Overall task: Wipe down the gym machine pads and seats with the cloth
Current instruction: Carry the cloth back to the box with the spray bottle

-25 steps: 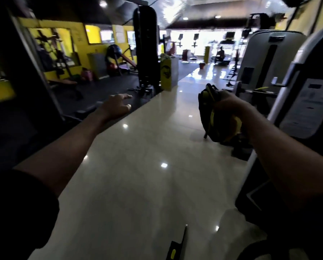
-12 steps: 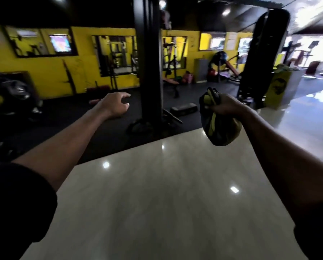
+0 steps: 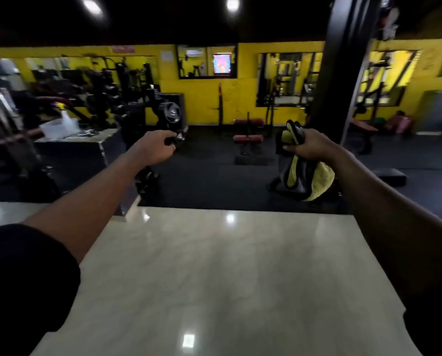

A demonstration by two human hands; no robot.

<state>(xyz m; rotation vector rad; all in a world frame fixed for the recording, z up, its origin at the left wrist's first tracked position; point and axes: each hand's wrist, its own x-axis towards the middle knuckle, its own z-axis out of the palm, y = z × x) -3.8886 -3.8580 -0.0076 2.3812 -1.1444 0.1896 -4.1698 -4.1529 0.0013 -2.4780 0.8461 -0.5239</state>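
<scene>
While left (image 3: 151,148) empty (curled), right (image 3: 309,147): cloth (image 3: 311,179).

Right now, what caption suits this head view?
Facing a yellow wall, right hand grips a yellow cloth; left hand holds nothing.

Loose left grip (image 3: 153,149), clenched right grip (image 3: 311,147)
</scene>
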